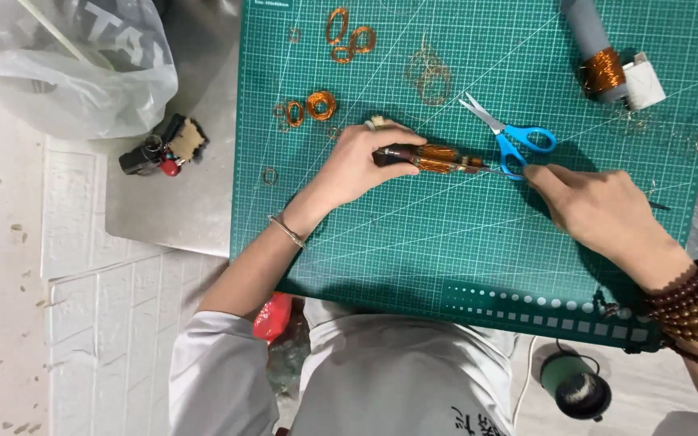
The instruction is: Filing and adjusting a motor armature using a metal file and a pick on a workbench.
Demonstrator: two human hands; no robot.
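My left hand (357, 165) grips a small motor armature wound with copper wire (434, 158), held lying sideways on the green cutting mat (414, 242). My right hand (595, 210) pinches at the armature's thin shaft end near the blue-handled scissors (510, 133), its fingers closed; what it pinches is too small to tell. The scissors lie on the mat just above that end, blades pointing up left.
Several loose copper wire coils (321, 103) lie on the mat's upper left. A grey cylinder with a copper winding (602, 69) rests at the upper right. A plastic bag (66, 64) and a small dark part (163, 147) sit left of the mat. A dark cup (575, 386) stands below.
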